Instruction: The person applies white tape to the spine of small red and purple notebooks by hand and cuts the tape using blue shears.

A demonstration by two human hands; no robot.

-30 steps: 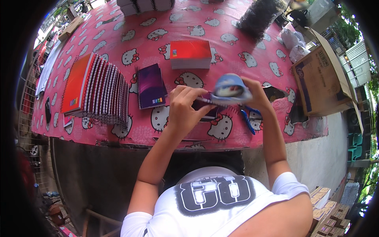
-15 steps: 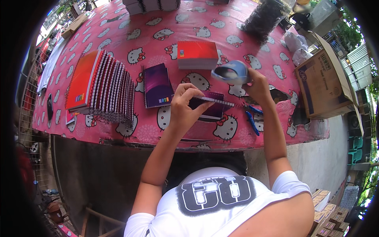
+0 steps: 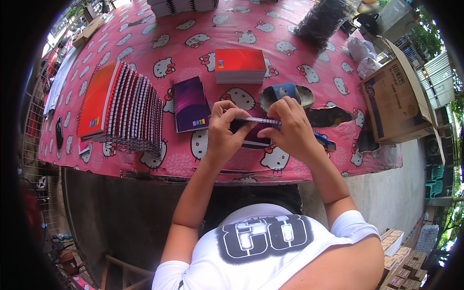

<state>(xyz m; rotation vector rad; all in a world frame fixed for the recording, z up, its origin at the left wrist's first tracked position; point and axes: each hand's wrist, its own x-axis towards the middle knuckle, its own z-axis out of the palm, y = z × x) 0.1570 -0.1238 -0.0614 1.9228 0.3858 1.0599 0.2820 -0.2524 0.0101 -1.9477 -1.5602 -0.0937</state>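
Note:
A purple spiral notebook (image 3: 256, 140) is tilted up on edge at the table's near side, its wire-bound spine uppermost. My left hand (image 3: 227, 126) pinches it near the left end of that spine. At the spine's right end, my right hand (image 3: 292, 128) has its fingers and thumb around the wire binding, hiding that end. Just beyond my right hand lies a blue slide slipper (image 3: 284, 90) with a pale sole. Blue-handled pliers (image 3: 325, 141) rest beside my right wrist, partly covered by it. Another purple notebook (image 3: 190, 104) lies left of my left hand.
A tall stack of spiral notebooks with red covers (image 3: 101, 99) stands at the left. Farther back sit a red-covered block (image 3: 240, 60) and more stacked notebooks (image 3: 183, 6). A cardboard box (image 3: 398, 101) is at the right, near a torn patch in the pink tablecloth (image 3: 181, 157).
My right hand has put the blue slipper down on the table and moved left to the notebook's spine. My left hand keeps its hold on the notebook.

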